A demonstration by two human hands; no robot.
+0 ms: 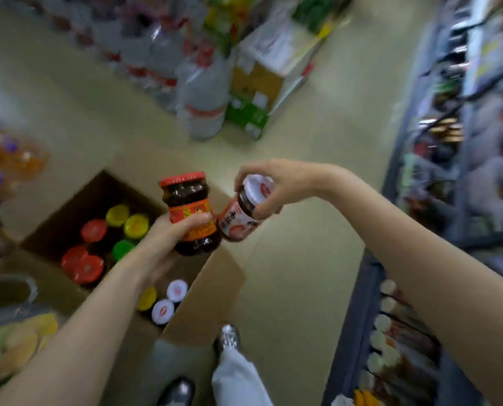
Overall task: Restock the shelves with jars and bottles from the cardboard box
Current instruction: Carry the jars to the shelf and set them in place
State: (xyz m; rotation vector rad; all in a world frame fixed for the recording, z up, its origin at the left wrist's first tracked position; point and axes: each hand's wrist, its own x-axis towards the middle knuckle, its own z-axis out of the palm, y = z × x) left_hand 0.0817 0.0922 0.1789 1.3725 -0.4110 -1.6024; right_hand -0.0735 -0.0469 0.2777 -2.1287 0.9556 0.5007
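Both hands are full above the cardboard box (68, 218), the left hand (168, 244) gripping a red-lidded jar (190, 212) and the right hand (273, 186) a white-lidded jar (249, 209), neither yet on the shelves (449, 142); many jars remain boxed.

Two jars (192, 213) in hands, above box (68, 218)

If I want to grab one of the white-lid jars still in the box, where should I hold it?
Probably by the lid, from straight above. The two white-lid jars stand upright in the box with a yellow-lid jar close beside them, so only their tops show and the sides look hard to reach. The right hand holds its jar near the lid like that.
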